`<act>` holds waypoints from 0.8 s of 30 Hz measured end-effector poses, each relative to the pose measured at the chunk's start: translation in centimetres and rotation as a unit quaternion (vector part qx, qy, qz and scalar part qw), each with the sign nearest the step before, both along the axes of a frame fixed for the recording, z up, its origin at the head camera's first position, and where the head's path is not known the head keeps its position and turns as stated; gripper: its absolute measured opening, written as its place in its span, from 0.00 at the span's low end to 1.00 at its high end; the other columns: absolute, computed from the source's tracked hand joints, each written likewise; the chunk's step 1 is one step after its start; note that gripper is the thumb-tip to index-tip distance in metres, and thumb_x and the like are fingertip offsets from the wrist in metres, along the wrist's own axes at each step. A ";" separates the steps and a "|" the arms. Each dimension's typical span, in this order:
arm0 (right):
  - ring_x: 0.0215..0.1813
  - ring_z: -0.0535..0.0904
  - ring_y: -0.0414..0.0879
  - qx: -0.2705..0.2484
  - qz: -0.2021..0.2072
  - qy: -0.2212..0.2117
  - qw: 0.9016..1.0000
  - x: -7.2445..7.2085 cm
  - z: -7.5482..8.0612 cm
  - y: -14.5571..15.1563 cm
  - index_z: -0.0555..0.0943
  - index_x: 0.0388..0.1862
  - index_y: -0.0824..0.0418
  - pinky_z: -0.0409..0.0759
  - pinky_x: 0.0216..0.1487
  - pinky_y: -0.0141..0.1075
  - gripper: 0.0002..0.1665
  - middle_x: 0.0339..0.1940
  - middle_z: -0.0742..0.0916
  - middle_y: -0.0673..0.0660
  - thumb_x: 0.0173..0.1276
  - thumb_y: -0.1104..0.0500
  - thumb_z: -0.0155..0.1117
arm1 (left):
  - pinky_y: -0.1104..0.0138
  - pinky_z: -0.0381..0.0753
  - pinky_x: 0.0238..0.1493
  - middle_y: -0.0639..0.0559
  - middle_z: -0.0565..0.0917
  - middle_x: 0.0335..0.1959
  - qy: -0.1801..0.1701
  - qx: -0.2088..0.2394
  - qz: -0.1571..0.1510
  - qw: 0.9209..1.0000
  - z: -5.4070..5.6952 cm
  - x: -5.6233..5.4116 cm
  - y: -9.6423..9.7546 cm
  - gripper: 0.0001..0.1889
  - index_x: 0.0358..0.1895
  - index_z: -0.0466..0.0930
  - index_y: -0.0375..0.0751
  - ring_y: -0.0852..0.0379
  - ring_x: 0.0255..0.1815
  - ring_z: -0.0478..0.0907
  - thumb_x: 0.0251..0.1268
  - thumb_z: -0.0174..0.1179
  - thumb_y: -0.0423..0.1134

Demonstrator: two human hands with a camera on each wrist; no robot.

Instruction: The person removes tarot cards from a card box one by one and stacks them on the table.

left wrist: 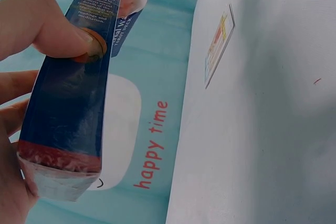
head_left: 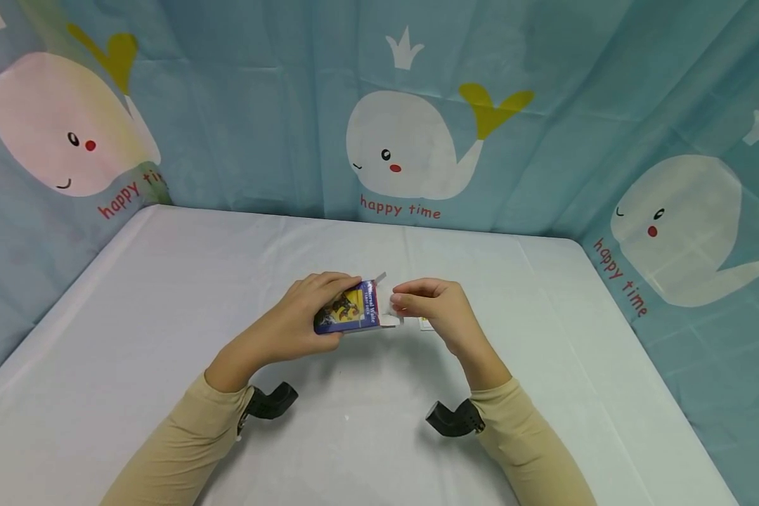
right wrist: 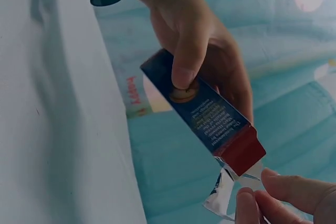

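- At the centre of the head view, a small blue card box (head_left: 348,312) is held just above a white table (head_left: 164,295), between the person's two hands.
- The box is narrow and dark blue, with a colourful picture on its broad face, white lettering along one side and a red band at each end. Small print covers the side near one red end, as the right wrist view shows.
- The left hand (head_left: 303,316) grips the box, thumb on one narrow side and fingers curled round the other. In the left wrist view the thumb (left wrist: 63,32) presses flat on the blue side, over a round orange mark.
- The right hand (head_left: 433,306) is at the box's open end, its fingertips (right wrist: 262,203) pressed together and pinching a crumpled strip of clear wrapper (right wrist: 220,195) that hangs from the red end.
- A single card (left wrist: 218,45) lies flat on the table, just beyond the right hand. Its print is too small to read.
- Most of the box's picture is hidden by the left hand's fingers in the head view, and the lettering is blurred.
- The right wrist view is dark, and the right hand is cut off at the lower right corner.
- Behind the table hangs a blue curtain (head_left: 544,140) printed with white whales.
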State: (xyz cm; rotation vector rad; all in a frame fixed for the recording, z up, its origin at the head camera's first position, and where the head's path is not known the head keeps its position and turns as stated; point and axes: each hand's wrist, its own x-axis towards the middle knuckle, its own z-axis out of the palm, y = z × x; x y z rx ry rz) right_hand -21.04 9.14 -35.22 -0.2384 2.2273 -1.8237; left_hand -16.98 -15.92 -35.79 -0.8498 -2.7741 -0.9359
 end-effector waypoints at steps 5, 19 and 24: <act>0.39 0.88 0.42 0.003 -0.001 0.003 1.000 -0.1 -0.4 -0.4 0.86 0.47 0.69 0.85 0.49 0.37 0.16 0.43 0.90 0.58 0.65 0.59 0.68 | 0.46 0.65 0.63 0.48 0.70 0.71 0.002 0.000 -0.004 1.000 0.0 0.0 0.1 0.42 0.75 0.64 0.45 0.48 0.67 0.67 0.52 0.66 0.37; 0.38 0.88 0.42 0.042 -0.009 0.013 0.999 0.2 -1.0 -1.2 0.88 0.41 0.63 0.84 0.47 0.38 0.14 0.37 0.91 0.55 0.63 0.54 0.71 | 0.49 0.65 0.61 0.48 0.70 0.71 0.009 0.001 -0.009 1.000 -0.1 0.2 0.3 0.41 0.75 0.64 0.44 0.50 0.63 0.69 0.52 0.66 0.37; 0.38 0.87 0.42 0.040 -0.014 0.011 0.999 0.2 -1.4 -1.4 0.87 0.40 0.63 0.84 0.47 0.38 0.13 0.37 0.90 0.55 0.63 0.55 0.71 | 0.48 0.65 0.63 0.47 0.70 0.71 0.010 0.003 -0.015 1.000 0.0 0.3 0.4 0.41 0.74 0.65 0.44 0.49 0.66 0.68 0.53 0.66 0.37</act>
